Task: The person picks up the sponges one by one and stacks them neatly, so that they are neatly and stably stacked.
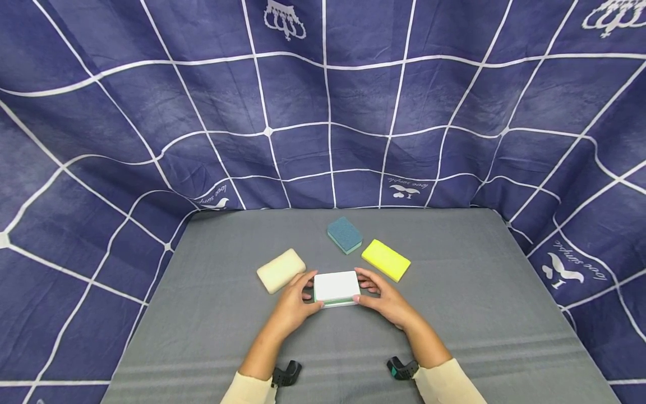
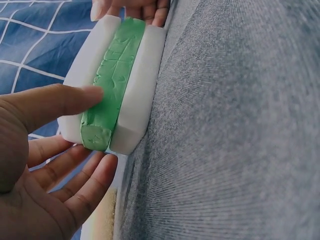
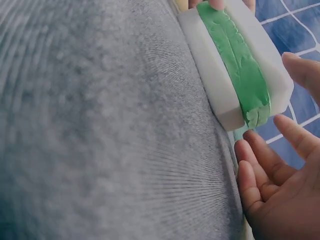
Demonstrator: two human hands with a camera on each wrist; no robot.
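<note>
Two white sponge-like blocks, an upper [image 1: 336, 285] and a lower [image 2: 142, 87], lie stacked flat with a green clay-like slab [image 2: 118, 72] between them. The slab's surface is uneven and marked. My left hand [image 1: 292, 300] holds the stack's left end, its thumb on the slab's front edge and its fingers around the end and back. At the right end, my right hand [image 1: 383, 297] curves loosely about the stack. Its thumb [image 3: 302, 72] appears apart from the upper block in the right wrist view; whether its fingertips touch the end is hard to tell.
A cream sponge [image 1: 281, 270] lies left of the stack, a blue-green sponge [image 1: 345, 234] behind it, and a yellow sponge [image 1: 386, 260] to the right. All sit on a grey cloth-covered table [image 1: 212, 325]. Blue gridded curtains [image 1: 298, 101] surround the table's back and sides.
</note>
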